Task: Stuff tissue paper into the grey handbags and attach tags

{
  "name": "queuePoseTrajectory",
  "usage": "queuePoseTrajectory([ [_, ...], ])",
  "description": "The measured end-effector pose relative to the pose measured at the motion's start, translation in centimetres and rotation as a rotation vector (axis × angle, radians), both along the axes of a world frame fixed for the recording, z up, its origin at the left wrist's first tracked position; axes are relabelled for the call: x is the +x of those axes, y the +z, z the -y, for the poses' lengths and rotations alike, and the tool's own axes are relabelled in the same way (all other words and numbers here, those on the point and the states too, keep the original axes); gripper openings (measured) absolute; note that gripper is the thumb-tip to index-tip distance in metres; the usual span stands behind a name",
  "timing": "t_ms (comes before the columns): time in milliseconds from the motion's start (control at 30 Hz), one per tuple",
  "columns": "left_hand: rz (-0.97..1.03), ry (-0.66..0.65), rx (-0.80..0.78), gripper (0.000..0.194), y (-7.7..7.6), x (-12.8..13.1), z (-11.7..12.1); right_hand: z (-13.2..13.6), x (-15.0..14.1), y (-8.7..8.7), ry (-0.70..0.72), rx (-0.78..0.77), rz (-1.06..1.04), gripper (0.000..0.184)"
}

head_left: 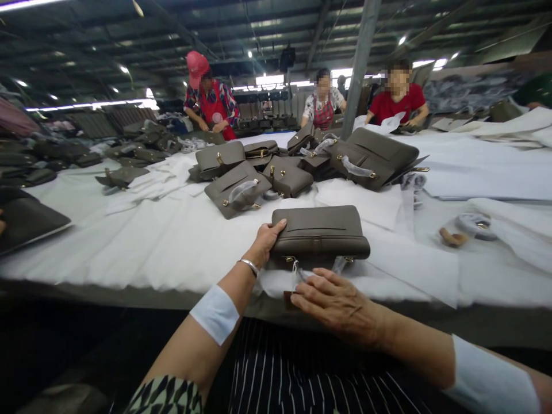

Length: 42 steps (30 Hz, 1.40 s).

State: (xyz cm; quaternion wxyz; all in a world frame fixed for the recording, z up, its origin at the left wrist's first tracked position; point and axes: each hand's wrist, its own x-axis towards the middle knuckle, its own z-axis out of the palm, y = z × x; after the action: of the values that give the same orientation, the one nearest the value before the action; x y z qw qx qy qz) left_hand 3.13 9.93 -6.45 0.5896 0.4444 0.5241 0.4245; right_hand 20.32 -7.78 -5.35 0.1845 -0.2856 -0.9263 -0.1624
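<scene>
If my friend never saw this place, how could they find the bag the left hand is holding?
Find the long white-covered table, then look near its closest edge. A grey-brown bag lies there, the left hand gripping its left end. Unlike the heaped bags just behind, it lies apart on the white cover.

Left hand (266,237) ahead of right hand (336,302)

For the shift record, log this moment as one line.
left hand: holding bag; right hand: fingers by tag; bag: on white sheet; behind: more bags
</scene>
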Motion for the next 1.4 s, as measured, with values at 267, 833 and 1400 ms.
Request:
queuePoseTrajectory([
  [267,-0.027,0.060,0.094,0.064,-0.6,-0.2,0.9,-2.6,-4.3,-2.2,-0.040,0.035,0.254,0.014],
  [833,-0.114,0.085,0.173,0.062,-1.3,-0.2,0.9,-2.1,-0.6,-2.8,0.092,0.002,0.245,0.039],
  [1400,-0.296,0.073,0.325,0.047,-0.8,0.0,1.6,-8.3,-4.1,4.3,-0.470,-1.027,-1.041,0.008],
])
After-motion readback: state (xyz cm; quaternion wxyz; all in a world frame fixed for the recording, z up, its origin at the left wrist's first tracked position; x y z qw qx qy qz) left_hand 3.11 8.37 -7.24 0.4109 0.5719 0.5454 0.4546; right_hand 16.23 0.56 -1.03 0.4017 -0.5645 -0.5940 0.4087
